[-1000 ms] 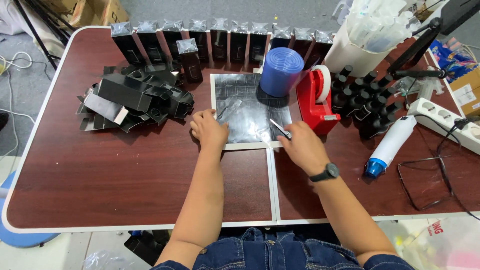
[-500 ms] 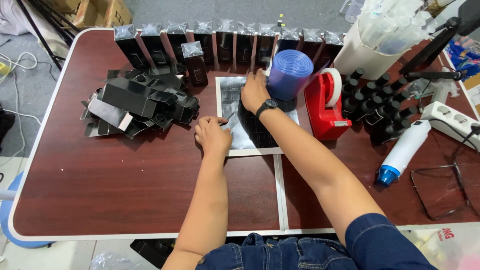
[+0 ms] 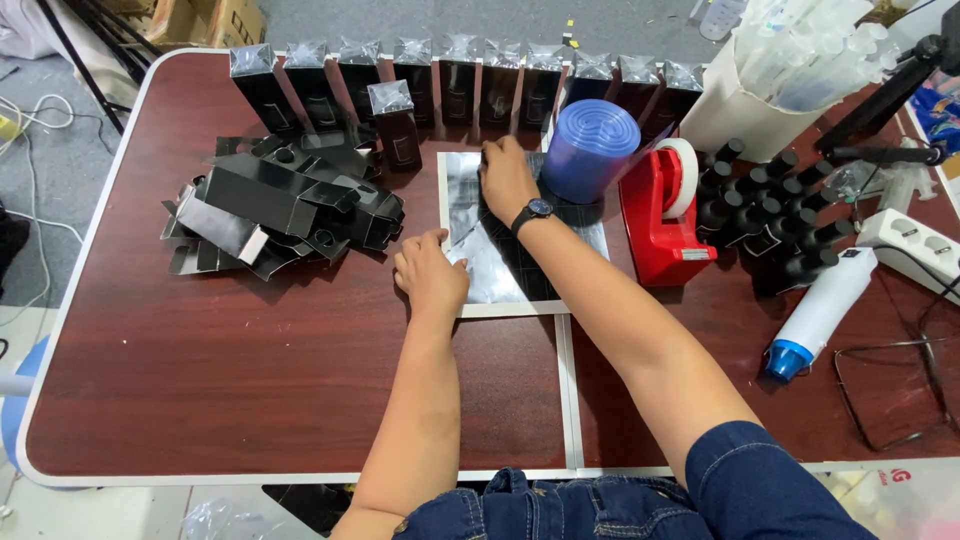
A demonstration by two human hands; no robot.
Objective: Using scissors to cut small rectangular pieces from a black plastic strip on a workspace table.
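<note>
My left hand (image 3: 430,272) lies palm down on the left edge of a shiny silver sheet (image 3: 500,280) in the middle of the dark red table (image 3: 250,380). My right hand (image 3: 505,178), a black watch on its wrist, reaches across to the sheet's far edge, fingers bent down on it. Whether it holds anything is hidden. Just beyond it stands a row of black boxes in clear wrap (image 3: 460,80). A blue roll of film (image 3: 590,150) sits right of that hand.
A heap of flat black cartons (image 3: 280,205) lies left, one wrapped box (image 3: 395,125) behind it. Right of the sheet are a red tape dispenser (image 3: 660,215), black bottles (image 3: 770,215), a white heat gun (image 3: 820,310), a power strip (image 3: 915,245) and glasses (image 3: 890,385).
My right hand has moved from the sheet's right side near the tape dispenser up to its far edge. My left hand slid a little left and toward me along the sheet's left edge.
</note>
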